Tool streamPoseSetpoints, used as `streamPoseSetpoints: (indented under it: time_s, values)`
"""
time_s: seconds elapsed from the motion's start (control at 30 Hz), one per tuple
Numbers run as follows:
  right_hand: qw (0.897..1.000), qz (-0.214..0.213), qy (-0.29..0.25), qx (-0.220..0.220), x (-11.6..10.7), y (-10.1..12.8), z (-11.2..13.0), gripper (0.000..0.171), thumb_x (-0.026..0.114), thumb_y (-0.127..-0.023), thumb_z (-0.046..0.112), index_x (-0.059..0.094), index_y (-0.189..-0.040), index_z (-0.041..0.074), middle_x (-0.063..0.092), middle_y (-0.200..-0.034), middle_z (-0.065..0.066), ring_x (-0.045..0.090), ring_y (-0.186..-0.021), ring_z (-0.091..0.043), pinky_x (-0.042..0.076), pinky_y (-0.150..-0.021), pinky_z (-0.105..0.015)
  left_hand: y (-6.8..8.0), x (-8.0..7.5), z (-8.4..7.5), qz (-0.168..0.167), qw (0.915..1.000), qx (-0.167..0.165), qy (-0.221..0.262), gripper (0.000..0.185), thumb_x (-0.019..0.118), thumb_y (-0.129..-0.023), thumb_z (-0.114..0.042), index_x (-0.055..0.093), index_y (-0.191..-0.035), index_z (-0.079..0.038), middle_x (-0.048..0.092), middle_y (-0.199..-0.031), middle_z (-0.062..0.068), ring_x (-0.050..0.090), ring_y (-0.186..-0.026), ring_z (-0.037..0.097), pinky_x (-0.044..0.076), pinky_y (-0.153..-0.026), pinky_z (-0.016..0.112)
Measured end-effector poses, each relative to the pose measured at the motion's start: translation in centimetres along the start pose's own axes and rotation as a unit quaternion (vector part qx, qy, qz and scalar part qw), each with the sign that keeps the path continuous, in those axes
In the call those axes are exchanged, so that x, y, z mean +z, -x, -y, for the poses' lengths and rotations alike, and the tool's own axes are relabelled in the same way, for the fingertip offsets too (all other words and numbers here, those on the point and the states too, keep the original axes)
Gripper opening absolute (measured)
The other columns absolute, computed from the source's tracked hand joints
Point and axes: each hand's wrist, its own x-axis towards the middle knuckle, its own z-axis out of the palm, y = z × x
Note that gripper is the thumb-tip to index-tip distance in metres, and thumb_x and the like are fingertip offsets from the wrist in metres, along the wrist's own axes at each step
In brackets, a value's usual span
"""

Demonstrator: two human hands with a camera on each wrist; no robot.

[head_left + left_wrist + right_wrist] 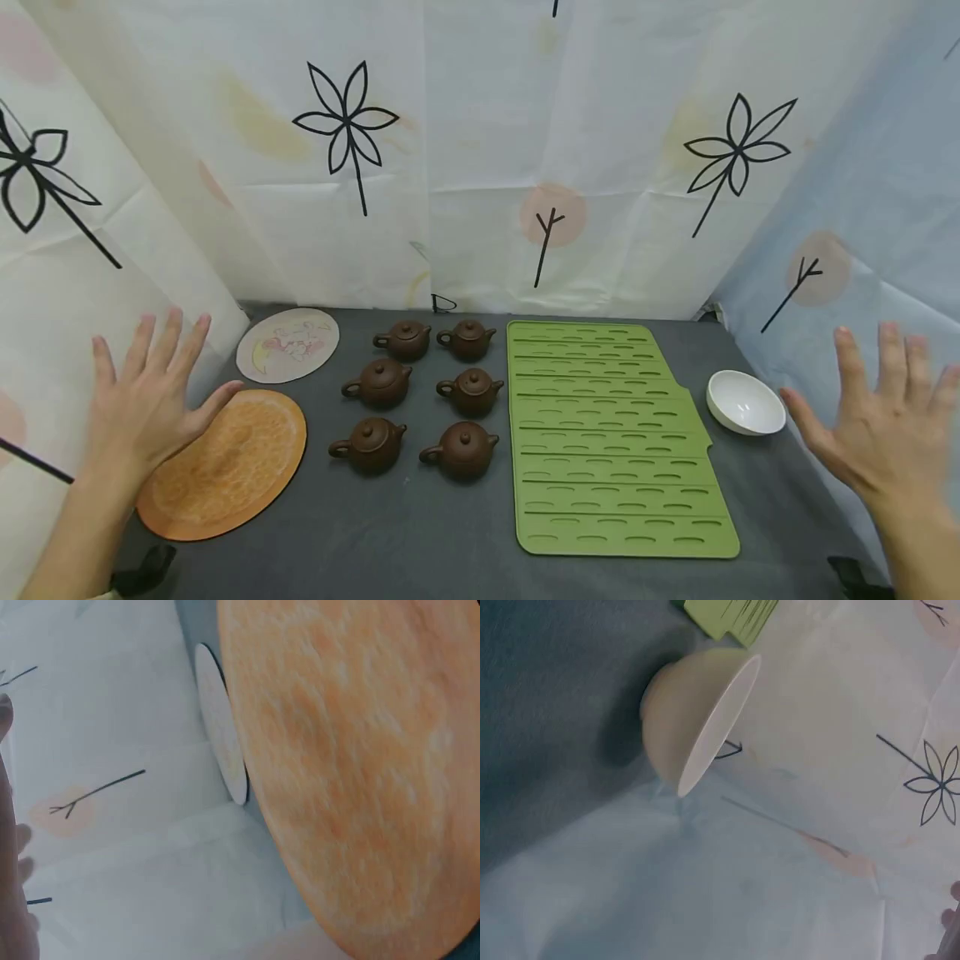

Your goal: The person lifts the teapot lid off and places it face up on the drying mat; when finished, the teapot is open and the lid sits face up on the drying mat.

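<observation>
Now both hands hover spread and empty: left hand (146, 400) over the orange mat (225, 467) at the table's (420, 533) left edge, right hand (881, 417) beside the white bowl (744, 402) near the right edge. Mat looks thin and flexible, best pinched at its rim; bowl looks light, smooth, breakable.

The six small teapots (425, 392) look like brown unglazed clay with a dull, faintly satin skin, while the white bowl (744, 403) is glossy and smooth like glazed ceramic. The green mat (611, 433) looks like matt, ribbed silicone or soft plastic, and the orange round mat (228, 465) has a grainy, matt face. The counter (420, 533) wears a dark grey, felt-like cloth, and creased, thin printed sheeting (480, 150) hangs behind it.
</observation>
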Motion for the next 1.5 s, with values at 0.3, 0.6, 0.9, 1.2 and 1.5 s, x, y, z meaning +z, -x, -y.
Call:
streamPoseSetpoints:
  time_s: [0.3,0.6,0.9,1.2,1.5]
  values:
    - [0.987,0.045,-0.138,0.07,1.2,0.2,3.9,0.093,0.045,-0.102,0.076,0.059,-0.145,-0.006,0.057,-0.146,-0.039,0.055,-0.122,-0.066,0.049,-0.102,-0.071,0.5,-0.9,-4.2,-0.052,0.9821,-0.018,0.18,0.06,0.085,-0.081,-0.011,0.071,-0.139,-0.005,0.076,-0.124,0.025,0.067,-0.114,0.039,0.049,-0.093,0.048]
    - [0.946,0.095,-0.297,0.091,2.9,-0.3,10.4,0.051,0.081,-0.086,0.0,0.064,-0.133,-0.01,0.069,-0.123,-0.029,0.061,-0.108,-0.04,0.035,-0.1,-0.003,0.4,-2.2,-10.1,0.025,0.9456,-0.038,0.322,0.039,0.085,-0.09,-0.002,0.077,-0.127,-0.014,0.081,-0.11,0.005,0.059,-0.097,-0.023,0.049,-0.087,0.003]
    - [0.889,0.176,-0.413,0.088,5.2,-0.6,16.8,0.042,0.083,-0.089,-0.005,0.067,-0.128,-0.004,0.075,-0.119,-0.015,0.071,-0.101,-0.013,0.056,-0.089,-0.01,0.9,-0.5,-15.9,0.147,0.8964,-0.003,0.418,0.026,0.082,-0.097,-0.007,0.077,-0.12,-0.017,0.08,-0.106,-0.002,0.072,-0.087,-0.001,0.065,-0.074,0.026]
    - [0.766,0.31,-0.546,0.139,5.8,-0.6,21.6,0.02,0.074,-0.103,0.007,0.071,-0.122,0.007,0.075,-0.116,-0.014,0.074,-0.102,-0.013,0.065,-0.086,-0.029,2.2,1.2,-20.2,0.243,0.8012,-0.084,0.541,0.019,0.079,-0.101,-0.018,0.076,-0.12,-0.011,0.08,-0.103,0.017,0.076,-0.074,0.016,0.063,-0.058,0.033]
    - [0.646,0.396,-0.636,0.146,6.9,-0.7,26.9,0.023,0.073,-0.104,0.01,0.07,-0.123,-0.001,0.072,-0.121,-0.022,0.074,-0.102,-0.02,0.065,-0.085,-0.033,3.2,3.0,-23.8,0.274,0.7351,-0.157,0.6,0.027,0.077,-0.103,-0.016,0.072,-0.123,0.002,0.076,-0.101,0.03,0.079,-0.078,0.022,0.068,-0.063,0.037]
